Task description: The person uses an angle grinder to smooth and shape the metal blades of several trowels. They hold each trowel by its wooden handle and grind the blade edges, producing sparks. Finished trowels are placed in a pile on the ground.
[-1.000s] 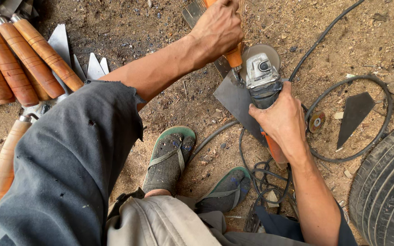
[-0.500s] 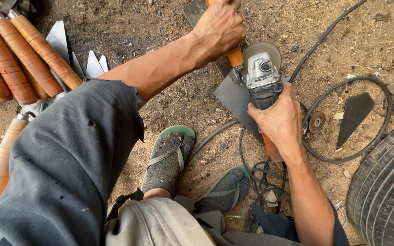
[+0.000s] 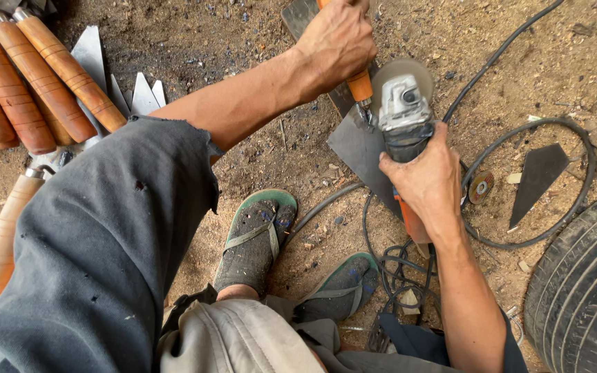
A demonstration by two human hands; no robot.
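- Grey sleeve fills the near left, and below it two worn green sandals sit flat on the sawdust-strewn dirt floor.
- Just past the feet, a tangle of black cable loops over the ground.
- Right hand is clamped around the body of an angle grinder, fingers wrapped tight over its dark casing, the orange rear end poking out under the wrist.
- Under the grinder lies a dark flat metal blade, resting on the dirt, its wide end toward the feet.
- Left hand is farther out, clenched on the blade's orange handle, right beside the grinder's round disc guard.
- Off to the right: a small spare grinding disc on the ground, a dark pointed metal offcut inside a loop of cable, and a tyre at the edge.
- Far left, a row of turned wooden handles lies side by side, with pale pointed steel blades fanned out next to them.
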